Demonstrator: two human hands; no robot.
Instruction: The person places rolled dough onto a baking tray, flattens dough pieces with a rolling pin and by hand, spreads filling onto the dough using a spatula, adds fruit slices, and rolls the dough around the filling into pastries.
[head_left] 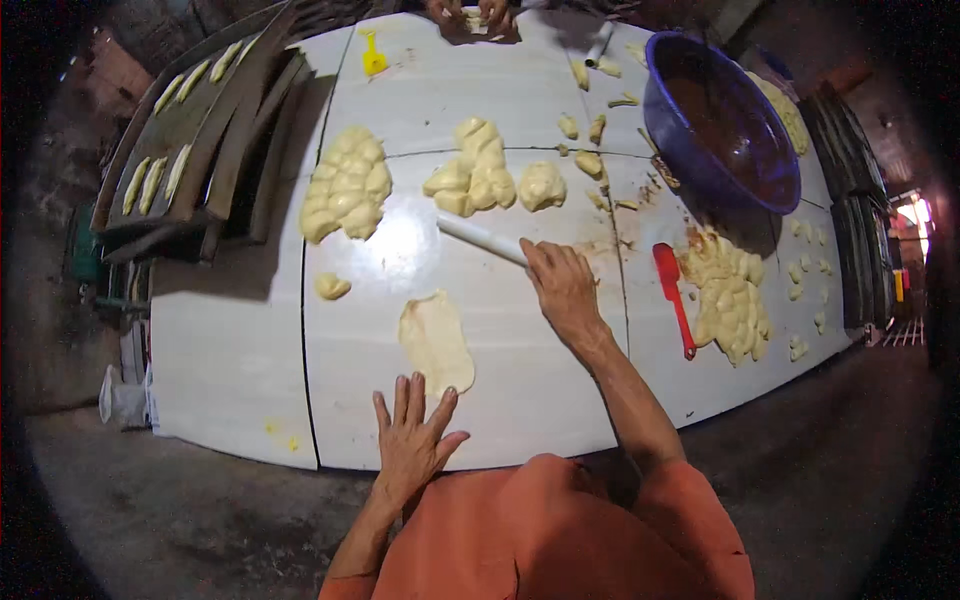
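Note:
A flattened oval of pale dough (437, 345) lies on the white tabletop in front of me. My left hand (412, 435) rests with spread fingers at its near edge, the fingertips touching the dough. With my right hand (562, 285) I grip one end of a white rolling pin (480, 240), which points away to the left, beyond the flat dough. Left of the flat piece sits a small dough ball (332, 286). Beyond the pin are a dough lump (542, 186), a larger clump (475, 170) and a broad mass of dough balls (347, 185).
Trays (205, 130) bearing dough strips are stacked at the left. A purple basin (720, 125) with brown contents stands far right, near a red spatula (675, 300) and more dough pieces (732, 295). A yellow scraper (374, 55) lies at the far side, where another person's hands (470, 15) work.

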